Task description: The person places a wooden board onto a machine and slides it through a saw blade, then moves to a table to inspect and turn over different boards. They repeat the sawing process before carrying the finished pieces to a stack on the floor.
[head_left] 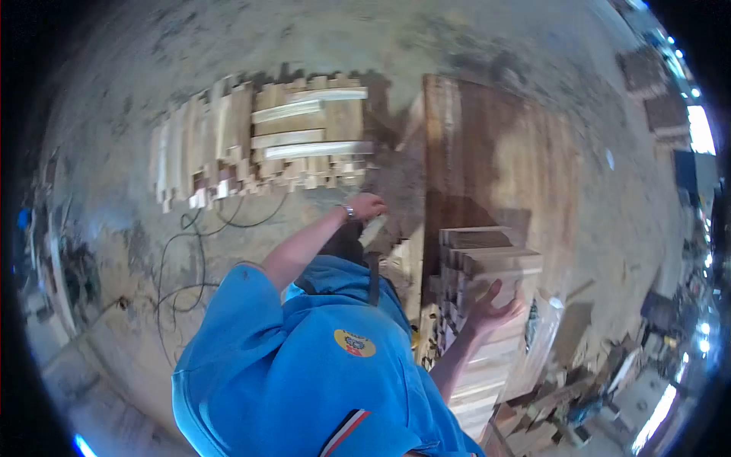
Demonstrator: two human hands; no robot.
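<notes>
My left hand [368,206], with a band on its wrist, hangs in front of my dark trousers. Its fingers curl downward and are blurred; I cannot tell if they hold anything. A pale patch [373,229] shows just below it. On my right side, my right hand [495,311] is open, thumb apart from the fingers, and overlaps a tall stack of wooden pieces [499,261]. More light wooden strips [476,381] lie in the pile beside my right forearm.
A broad brown wooden board [487,129] extends beyond the stack. Rows of wooden slats [304,122] lie on the concrete floor [228,46] ahead and left. A dark cable [202,251] loops across the floor at left. Scrap wood [548,407] is heaped at lower right.
</notes>
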